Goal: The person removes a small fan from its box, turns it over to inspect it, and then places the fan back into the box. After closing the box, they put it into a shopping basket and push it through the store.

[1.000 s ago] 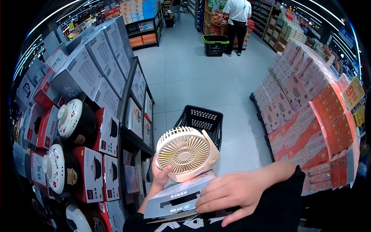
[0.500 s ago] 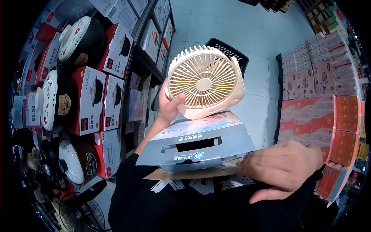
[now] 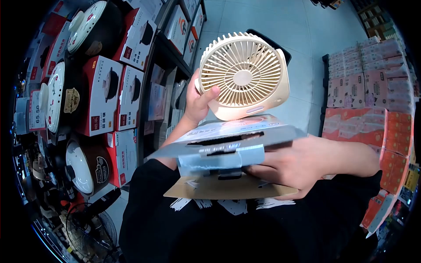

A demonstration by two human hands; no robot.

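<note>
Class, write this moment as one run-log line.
left hand: holding cream fan | right hand: touching carton | carton: open, nearer wearer than fan

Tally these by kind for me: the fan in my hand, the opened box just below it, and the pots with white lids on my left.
Beige fan: 1
Opened box: 1
White-lidded pots: 3
Total: 5
</note>
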